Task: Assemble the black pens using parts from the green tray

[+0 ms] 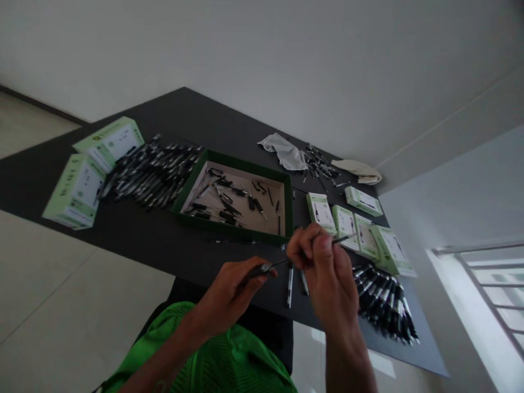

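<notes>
My left hand (235, 286) is closed around a dark pen barrel (261, 269), its open end pointing toward my other hand. My right hand (327, 267) is pinched on a thin pen refill (344, 238), whose narrow end sticks out to the right. A slim length also shows between the two hands; whether it enters the barrel I cannot tell. Beneath them, a pen (290, 286) lies on the dark table (164, 243) beside another partly hidden one. Just beyond the hands, a green-rimmed box (245, 236) holds scattered pen parts (229, 204).
Left of the box lies a large heap of pens (153, 172) with green-and-white cartons (76, 191) beside it. More cartons (321, 213) and a fan of pens (385, 305) are at right. A pale cloth (284, 152) and loose black pieces (319, 162) lie at the back.
</notes>
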Motion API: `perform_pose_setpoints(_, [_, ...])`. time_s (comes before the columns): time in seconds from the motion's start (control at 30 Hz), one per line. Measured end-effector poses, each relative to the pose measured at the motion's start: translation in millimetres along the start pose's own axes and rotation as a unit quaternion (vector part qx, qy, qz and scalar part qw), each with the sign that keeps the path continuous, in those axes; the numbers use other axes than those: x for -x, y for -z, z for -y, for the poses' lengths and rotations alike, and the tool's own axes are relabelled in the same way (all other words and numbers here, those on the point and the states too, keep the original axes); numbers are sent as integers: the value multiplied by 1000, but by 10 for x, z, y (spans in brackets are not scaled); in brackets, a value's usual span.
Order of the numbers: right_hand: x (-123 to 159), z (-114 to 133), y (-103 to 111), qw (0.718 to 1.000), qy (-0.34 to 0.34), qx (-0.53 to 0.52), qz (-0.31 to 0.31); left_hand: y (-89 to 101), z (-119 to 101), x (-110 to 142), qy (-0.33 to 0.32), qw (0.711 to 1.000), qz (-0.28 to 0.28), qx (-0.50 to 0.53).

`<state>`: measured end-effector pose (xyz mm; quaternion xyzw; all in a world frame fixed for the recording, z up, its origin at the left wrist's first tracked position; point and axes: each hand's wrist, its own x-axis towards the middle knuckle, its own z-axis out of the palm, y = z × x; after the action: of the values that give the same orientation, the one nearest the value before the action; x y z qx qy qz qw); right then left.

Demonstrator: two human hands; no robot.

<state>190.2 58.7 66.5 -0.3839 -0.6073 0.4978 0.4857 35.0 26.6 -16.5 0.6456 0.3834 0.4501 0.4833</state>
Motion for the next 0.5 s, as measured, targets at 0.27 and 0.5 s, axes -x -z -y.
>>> perform_pose_setpoints(0.27, [-483,143,59,931,62,284,219,217,172,198,18,991,-120,58])
perform_pose_setpoints(0.5, [-1878,-723,-247,841,80,452,285,572,345,349,95,984,-148,24])
